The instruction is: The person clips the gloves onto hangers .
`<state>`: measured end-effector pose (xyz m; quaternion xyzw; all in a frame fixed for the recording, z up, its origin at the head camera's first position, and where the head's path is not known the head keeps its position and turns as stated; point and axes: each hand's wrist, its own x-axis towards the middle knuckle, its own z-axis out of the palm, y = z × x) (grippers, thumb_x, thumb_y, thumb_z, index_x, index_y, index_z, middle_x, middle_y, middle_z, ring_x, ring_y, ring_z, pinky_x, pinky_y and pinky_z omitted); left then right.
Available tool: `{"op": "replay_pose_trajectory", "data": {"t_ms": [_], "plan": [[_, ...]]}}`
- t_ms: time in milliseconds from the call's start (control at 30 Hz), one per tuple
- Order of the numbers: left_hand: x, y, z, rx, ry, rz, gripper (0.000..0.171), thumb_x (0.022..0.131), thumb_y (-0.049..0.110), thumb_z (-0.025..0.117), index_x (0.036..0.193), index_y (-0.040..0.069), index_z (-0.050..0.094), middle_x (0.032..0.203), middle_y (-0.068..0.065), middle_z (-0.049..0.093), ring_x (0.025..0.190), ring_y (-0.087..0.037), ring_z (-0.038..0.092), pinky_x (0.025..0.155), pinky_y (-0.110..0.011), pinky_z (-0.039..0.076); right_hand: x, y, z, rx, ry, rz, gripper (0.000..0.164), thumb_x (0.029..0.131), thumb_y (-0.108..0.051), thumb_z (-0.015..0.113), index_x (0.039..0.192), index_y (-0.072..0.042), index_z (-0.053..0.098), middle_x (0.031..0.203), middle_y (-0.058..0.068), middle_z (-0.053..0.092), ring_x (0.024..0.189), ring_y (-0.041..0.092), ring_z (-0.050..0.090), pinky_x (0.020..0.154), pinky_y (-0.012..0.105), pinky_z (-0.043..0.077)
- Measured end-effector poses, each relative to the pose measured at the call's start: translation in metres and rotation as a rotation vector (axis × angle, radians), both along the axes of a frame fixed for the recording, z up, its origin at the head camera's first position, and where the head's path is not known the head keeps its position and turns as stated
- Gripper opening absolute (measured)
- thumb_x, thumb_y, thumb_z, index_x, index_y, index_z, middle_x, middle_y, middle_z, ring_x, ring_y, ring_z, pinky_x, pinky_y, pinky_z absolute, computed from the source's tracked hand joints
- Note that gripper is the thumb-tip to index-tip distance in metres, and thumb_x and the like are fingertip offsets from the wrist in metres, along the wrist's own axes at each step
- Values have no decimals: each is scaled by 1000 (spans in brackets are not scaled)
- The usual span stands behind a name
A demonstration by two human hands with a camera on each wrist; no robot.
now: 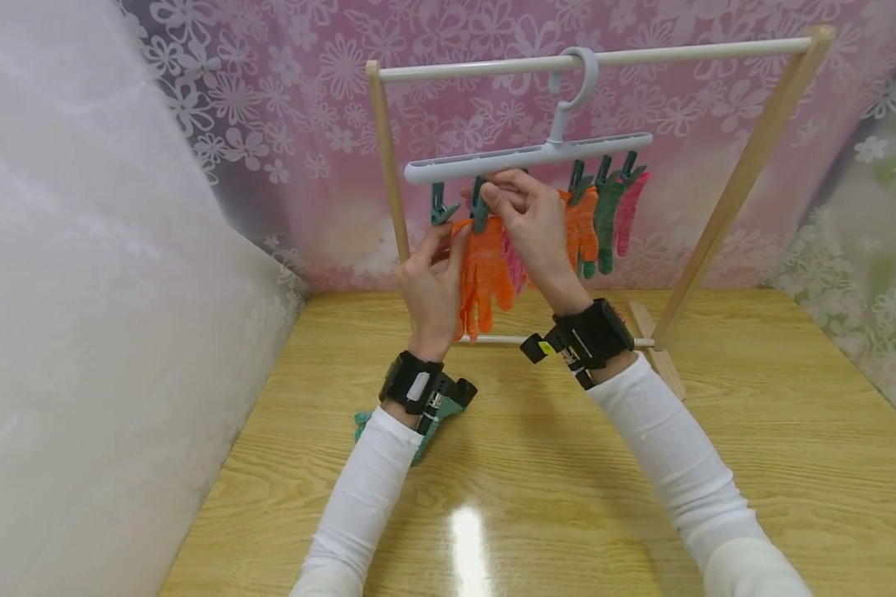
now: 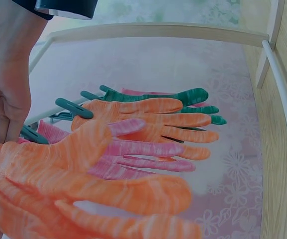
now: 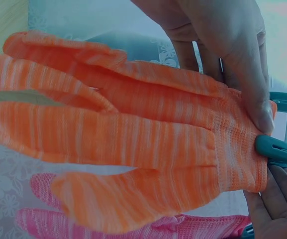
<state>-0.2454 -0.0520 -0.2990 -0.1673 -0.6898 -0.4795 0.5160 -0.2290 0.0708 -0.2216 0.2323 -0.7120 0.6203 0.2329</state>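
An orange glove point(image 1: 485, 278) hangs cuff up below the left half of a pale hanger point(image 1: 485, 163). My left hand point(image 1: 435, 290) pinches its cuff edge, the thumb point(image 3: 262, 117) lying flat on the knit. With thumb and fingers my right hand point(image 1: 536, 228) squeezes the dark green clip point(image 3: 276, 150) at the middle of that cuff; the clip's tip lies over the fabric. Further left on the hanger, another clip point(image 1: 440, 206) holds nothing. Behind the glove hangs a pink glove point(image 2: 143, 148), partly hidden.
Right of my hands hang a second orange glove point(image 1: 584, 224), a green glove point(image 1: 607, 224) and another pink glove point(image 1: 630, 211). The hanger hooks over the white rod point(image 1: 679, 55) of a wooden stand point(image 1: 739, 182). A green glove point(image 1: 435, 435) lies on the table point(image 1: 552, 497), partly under my left forearm.
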Motion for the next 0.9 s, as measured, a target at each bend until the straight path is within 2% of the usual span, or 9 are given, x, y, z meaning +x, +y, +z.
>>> {"op": "replay_pose_trajectory", "data": {"t_ms": [167, 267, 333, 400, 467, 533, 633, 767, 900], "plan": [[-2, 3, 1, 38, 57, 41, 28, 85, 32, 65, 92, 6, 73, 86, -8, 74, 76, -7, 65, 64, -27, 59, -6, 2, -4, 12, -2, -6, 27, 89, -18, 61, 106, 2, 64, 99, 18, 71, 58, 20, 36, 59, 26, 32], [-4, 5, 2, 72, 72, 55, 28, 84, 32, 67, 91, 6, 74, 85, -9, 74, 75, -7, 65, 62, -27, 59, -17, 5, -11, 7, -4, 18, 28, 88, -21, 61, 108, -1, 65, 100, 15, 71, 59, 19, 35, 58, 27, 29], [-5, 5, 1, 87, 63, 62, 28, 83, 33, 67, 90, 6, 75, 85, -8, 74, 75, -6, 64, 61, -27, 58, -24, 6, -17, 12, -2, 33, 30, 88, -22, 62, 111, -4, 64, 101, 15, 71, 66, 16, 45, 62, 27, 32], [-5, 5, 0, 98, 48, 51, 29, 83, 33, 68, 89, 6, 75, 84, -8, 73, 74, -5, 64, 60, -27, 58, -26, 7, -20, 27, -4, 43, 33, 88, -24, 61, 116, -6, 63, 104, 15, 70, 82, 12, 55, 71, 25, 41], [-5, 4, -1, 103, 25, 40, 29, 83, 34, 67, 90, 6, 74, 85, -7, 73, 73, -4, 63, 60, -26, 58, -28, 7, -23, 38, -2, 61, 36, 88, -25, 61, 120, -7, 61, 108, 17, 69, 96, 10, 58, 83, 27, 47], [-4, 3, -3, 101, -3, 28, 29, 84, 34, 66, 92, 8, 73, 87, -6, 73, 73, -3, 63, 60, -25, 58, -28, 7, -26, 43, 1, 75, 39, 89, -26, 60, 123, -8, 59, 111, 18, 67, 107, 11, 57, 96, 34, 46], [-4, 2, -6, 102, -36, 5, 29, 86, 33, 64, 97, 8, 72, 91, -6, 72, 72, -3, 63, 60, -25, 58, -29, 7, -29, 47, 1, 99, 42, 89, -27, 59, 126, -8, 57, 121, 17, 62, 111, 12, 55, 101, 40, 44], [-3, 1, -13, 89, -57, -14, 30, 87, 33, 62, 101, 8, 71, 95, -7, 71, 74, -5, 63, 61, -26, 58, -31, 9, -34, 61, -17, 109, 44, 90, -27, 59, 129, -9, 54, 131, 13, 56, 115, 12, 52, 103, 41, 42], [-3, -2, -23, 70, -55, -16, 27, 88, 32, 62, 100, 9, 71, 94, -7, 71, 77, -6, 63, 62, -28, 59, -29, 11, -36, 93, -18, 96, 46, 88, -21, 61, 132, -9, 52, 125, 15, 60, 107, 15, 57, 100, 41, 45]]}}
